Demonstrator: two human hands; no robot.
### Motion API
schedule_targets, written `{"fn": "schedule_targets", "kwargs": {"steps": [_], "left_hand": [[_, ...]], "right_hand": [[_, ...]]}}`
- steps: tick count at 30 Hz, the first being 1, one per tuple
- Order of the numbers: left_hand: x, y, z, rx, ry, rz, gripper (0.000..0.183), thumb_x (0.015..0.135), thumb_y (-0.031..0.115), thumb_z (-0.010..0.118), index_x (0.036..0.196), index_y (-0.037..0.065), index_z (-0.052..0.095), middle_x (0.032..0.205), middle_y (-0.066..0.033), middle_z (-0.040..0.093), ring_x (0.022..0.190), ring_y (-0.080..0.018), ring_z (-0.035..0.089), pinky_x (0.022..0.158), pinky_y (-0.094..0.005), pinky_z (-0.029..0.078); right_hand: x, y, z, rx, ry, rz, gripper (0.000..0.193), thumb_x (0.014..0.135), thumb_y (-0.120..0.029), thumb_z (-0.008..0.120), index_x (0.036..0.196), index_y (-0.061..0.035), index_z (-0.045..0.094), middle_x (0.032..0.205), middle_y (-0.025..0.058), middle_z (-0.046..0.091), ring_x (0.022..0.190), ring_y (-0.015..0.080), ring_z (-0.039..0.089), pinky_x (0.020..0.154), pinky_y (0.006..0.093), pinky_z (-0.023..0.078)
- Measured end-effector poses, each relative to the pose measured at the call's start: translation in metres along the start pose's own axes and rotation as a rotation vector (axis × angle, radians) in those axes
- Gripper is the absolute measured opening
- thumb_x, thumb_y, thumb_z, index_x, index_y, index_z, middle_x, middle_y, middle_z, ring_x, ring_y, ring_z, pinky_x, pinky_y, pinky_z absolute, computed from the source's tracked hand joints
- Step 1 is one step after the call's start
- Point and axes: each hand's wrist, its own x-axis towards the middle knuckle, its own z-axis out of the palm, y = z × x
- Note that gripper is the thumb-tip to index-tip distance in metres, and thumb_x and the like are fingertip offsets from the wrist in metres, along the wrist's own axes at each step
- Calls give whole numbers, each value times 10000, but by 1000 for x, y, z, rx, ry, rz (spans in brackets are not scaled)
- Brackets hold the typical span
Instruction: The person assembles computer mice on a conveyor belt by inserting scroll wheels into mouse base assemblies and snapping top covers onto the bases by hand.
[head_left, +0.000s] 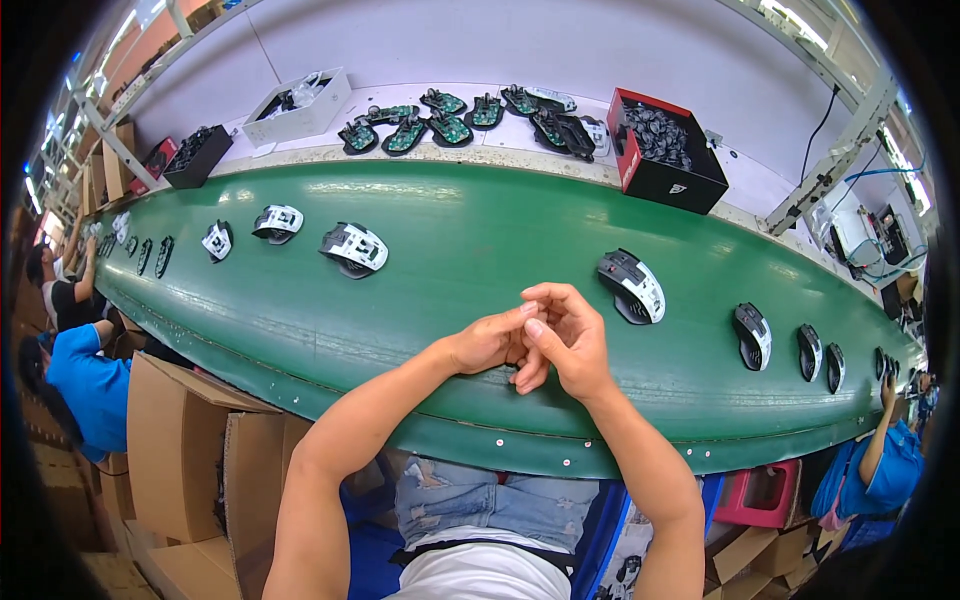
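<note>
My left hand [487, 342] and my right hand [576, 345] meet above the green conveyor belt [450, 270]. Both have curled fingers, with thumbs and fingertips drawn together; whatever is between them, if anything, is hidden. Closest to my right hand lies a black and white computer mouse [633, 286]. To the left, a mouse with an open white top frame [354, 249] sits on the belt. Farther left are two similar mice [278, 223] [217, 241], one behind the other.
Several mice, including one [752, 336], lie rightward. Behind the belt, a shelf bears mouse bases with green circuit boards [405, 133], a white box [300, 108] and a black-red box of dark parts [668, 150]. Cardboard boxes [180, 435] stand left; people in blue [90, 385] [878, 470] work at both sides.
</note>
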Motion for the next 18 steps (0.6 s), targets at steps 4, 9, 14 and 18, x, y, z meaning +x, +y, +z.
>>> {"fn": "schedule_targets", "kwargs": {"steps": [4,9,14,18], "left_hand": [[-1,-4,-6,31,-39,28,711,1042,574,231,764,20,579,616,-130,594,669,-282,623,654,-352,507],[0,0,0,-4,-10,19,682,1049,555,235,799,18,573,618,-132,596,667,-280,625,643,-346,505],[1,-6,-9,17,-74,84,626,1042,549,291,957,-12,554,617,-167,591,625,-328,620,602,-389,525],[1,-9,-12,16,-53,69,643,1047,546,260,887,1,562,617,-148,595,641,-306,622,619,-368,513]], "right_hand": [[-1,1,1,10,-1,11,301,935,-63,638,1219,4,562,1006,54,614,907,114,573,805,277,478],[-1,1,0,-17,3,-4,306,937,-69,637,1223,8,558,1002,55,613,900,110,569,802,272,476],[-1,0,1,-3,1,9,306,941,-77,638,1224,8,558,993,55,615,892,107,569,797,270,477],[-1,5,0,-19,8,-4,310,944,-84,638,1229,6,556,985,53,617,881,104,569,789,266,476]]}}
